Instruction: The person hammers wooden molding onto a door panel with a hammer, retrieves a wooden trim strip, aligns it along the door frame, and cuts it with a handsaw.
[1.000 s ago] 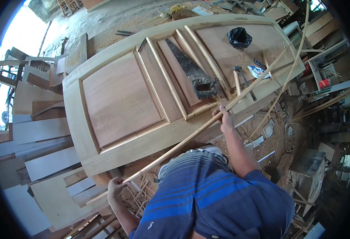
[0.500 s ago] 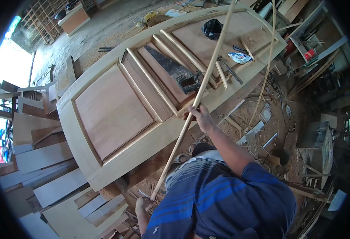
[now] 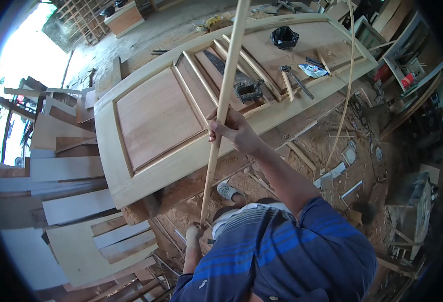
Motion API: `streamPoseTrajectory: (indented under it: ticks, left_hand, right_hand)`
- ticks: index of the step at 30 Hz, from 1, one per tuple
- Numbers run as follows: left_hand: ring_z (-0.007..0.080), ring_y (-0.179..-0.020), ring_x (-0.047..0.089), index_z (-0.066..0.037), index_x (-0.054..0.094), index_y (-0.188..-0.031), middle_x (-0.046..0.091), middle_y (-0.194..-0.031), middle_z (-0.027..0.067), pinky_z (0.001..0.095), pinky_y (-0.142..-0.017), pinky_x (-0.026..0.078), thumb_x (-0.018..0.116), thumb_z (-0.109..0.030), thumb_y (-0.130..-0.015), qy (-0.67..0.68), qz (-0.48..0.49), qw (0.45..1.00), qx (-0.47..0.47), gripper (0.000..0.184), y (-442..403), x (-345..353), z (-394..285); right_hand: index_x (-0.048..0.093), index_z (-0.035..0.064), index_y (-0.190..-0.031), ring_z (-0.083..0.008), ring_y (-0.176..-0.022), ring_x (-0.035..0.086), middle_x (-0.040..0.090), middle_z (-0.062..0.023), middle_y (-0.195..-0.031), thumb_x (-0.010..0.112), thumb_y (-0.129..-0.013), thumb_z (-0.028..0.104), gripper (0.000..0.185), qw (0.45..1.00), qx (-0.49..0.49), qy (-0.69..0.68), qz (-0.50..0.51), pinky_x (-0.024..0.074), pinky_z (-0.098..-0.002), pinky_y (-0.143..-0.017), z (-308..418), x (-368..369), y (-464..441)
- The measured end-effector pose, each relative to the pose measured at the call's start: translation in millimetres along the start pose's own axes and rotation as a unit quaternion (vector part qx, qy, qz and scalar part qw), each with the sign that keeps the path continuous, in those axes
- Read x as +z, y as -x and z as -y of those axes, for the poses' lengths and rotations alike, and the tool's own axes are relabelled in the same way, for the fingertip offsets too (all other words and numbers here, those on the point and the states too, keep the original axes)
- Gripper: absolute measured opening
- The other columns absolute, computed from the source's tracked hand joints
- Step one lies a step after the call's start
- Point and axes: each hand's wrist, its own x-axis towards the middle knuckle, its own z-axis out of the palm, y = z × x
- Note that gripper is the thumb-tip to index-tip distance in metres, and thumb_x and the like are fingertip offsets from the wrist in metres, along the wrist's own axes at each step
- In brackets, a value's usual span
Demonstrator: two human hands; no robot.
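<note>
A long wooden strip runs steeply from the top of the view down toward my body. My right hand is wrapped round it at mid-length, above the near edge of a panelled wooden door. Low down, my left hand grips the strip's bottom end, close to my shirt. Beyond the strip, a handsaw lies on the door, partly hidden by it. Several moulding strips lie on the door's middle section. A hammer rests to the right of the saw.
A black plastic bag and a silver-blue packet sit on the door's far half. Stacked boards crowd the left side. Offcuts and sawdust cover the ground at right, where a thin bent strip stands.
The strip has become more upright. Both hands have risen in view, the right one shifting left and the left one slightly right, still holding it. The view has shifted too.
</note>
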Motion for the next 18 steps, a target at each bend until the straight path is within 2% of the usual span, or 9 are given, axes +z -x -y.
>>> streamPoseTrajectory:
  ticks: [1,4,6,8,9,12,13,17,18]
  left_hand:
    - [0.0393,-0.118,0.075,-0.007,0.074,-0.131,0.079,-0.121,0.0223,0.0496,-0.101,0.059,0.084,-0.066,-0.085,0.01,0.001,1.0,-0.012,0.076,2.7,1.5,-7.5]
    - [0.0398,-0.121,0.074,-0.008,0.074,-0.131,0.077,-0.127,0.0234,0.0502,-0.102,0.058,0.087,-0.061,-0.085,0.049,-0.105,0.992,0.05,0.071,21.9,11.3,-22.2]
    - [0.0401,-0.122,0.073,-0.007,0.074,-0.13,0.076,-0.129,0.0238,0.0498,-0.102,0.058,0.089,-0.055,-0.086,0.065,-0.162,0.981,0.09,0.067,42.7,13.9,-38.5]
    - [0.0398,-0.12,0.074,-0.005,0.073,-0.132,0.076,-0.128,0.0234,0.0485,-0.102,0.059,0.088,-0.049,-0.089,0.095,-0.179,0.971,0.131,0.063,89.2,-4.9,-75.6]
    - [0.0394,-0.119,0.074,-0.005,0.073,-0.132,0.076,-0.127,0.0231,0.0482,-0.102,0.059,0.088,-0.047,-0.09,0.106,-0.188,0.964,0.157,0.061,104.0,-11.3,-89.6]
    - [0.0385,-0.117,0.074,-0.004,0.074,-0.131,0.076,-0.126,0.0223,0.0473,-0.101,0.059,0.087,-0.04,-0.093,0.151,-0.207,0.944,0.21,0.054,155.5,-12.9,-109.8]
    - [0.0383,-0.117,0.074,-0.004,0.074,-0.131,0.076,-0.125,0.0221,0.0471,-0.101,0.059,0.087,-0.038,-0.093,0.169,-0.21,0.938,0.217,0.052,171.6,-13.5,-115.5]
    - [0.0349,-0.115,0.076,-0.004,0.076,-0.128,0.078,-0.123,0.0206,0.0448,-0.099,0.06,0.083,-0.031,-0.097,0.22,-0.228,0.917,0.241,0.042,234.4,-15.0,-124.9]
    - [0.0341,-0.114,0.077,-0.004,0.076,-0.127,0.078,-0.122,0.0202,0.0441,-0.098,0.06,0.083,-0.03,-0.098,0.23,-0.23,0.912,0.248,0.04,243.4,-14.6,-124.5]
  right_hand:
    - [0.059,0.0032,-0.125,-0.012,-0.084,0.066,0.063,-0.0029,-0.093,0.068,-0.111,0.014,0.02,1.0,-0.012,-0.002,0.02,0.0606,-0.0325,-0.081,8.1,7.4,4.5]
    - [0.059,0.0042,-0.125,-0.01,-0.082,0.062,0.06,-0.0011,-0.092,0.068,-0.112,0.018,0.021,0.997,-0.042,0.01,0.06,0.0577,-0.0299,-0.079,40.7,30.2,23.6]
    - [0.06,0.0049,-0.125,-0.0092,-0.081,0.061,0.059,-0.0002,-0.092,0.069,-0.112,0.022,0.023,0.996,-0.05,0.018,0.066,0.0564,-0.0287,-0.078,54.4,48.6,48.6]
    - [0.06,0.0055,-0.125,-0.0087,-0.081,0.06,0.057,0.0003,-0.091,0.069,-0.112,0.025,0.025,0.995,-0.065,0.035,0.071,0.0557,-0.0279,-0.077,68.8,65.7,69.3]
    - [0.058,0.0031,-0.129,-0.0079,-0.078,0.058,0.058,-0.0001,-0.089,0.061,-0.116,0.026,0.026,0.992,-0.077,0.061,0.085,0.0525,-0.0274,-0.072,76.4,73.9,80.9]
    - [0.059,0.0019,-0.128,-0.0073,-0.074,0.054,0.056,0.0002,-0.085,0.059,-0.117,0.031,0.031,0.992,-0.071,0.022,0.098,0.0495,-0.0265,-0.068,89.8,96.8,106.4]
    - [0.061,0.0006,-0.125,-0.0059,-0.064,0.048,0.053,0.0017,-0.076,0.053,-0.119,0.04,0.041,0.992,-0.083,0.013,0.096,0.0437,-0.025,-0.06,93.9,104.0,113.3]
    - [0.064,0.0002,-0.115,-0.0037,-0.053,0.039,0.046,0.0046,-0.066,0.043,-0.119,0.056,0.06,0.995,-0.079,0.012,0.067,0.0343,-0.0237,-0.049,107.1,114.6,135.1]
    - [0.064,0.0003,-0.114,-0.0036,-0.053,0.039,0.046,0.0047,-0.066,0.043,-0.119,0.056,0.06,0.995,-0.077,0.019,0.066,0.034,-0.0236,-0.049,107.7,112.8,140.1]
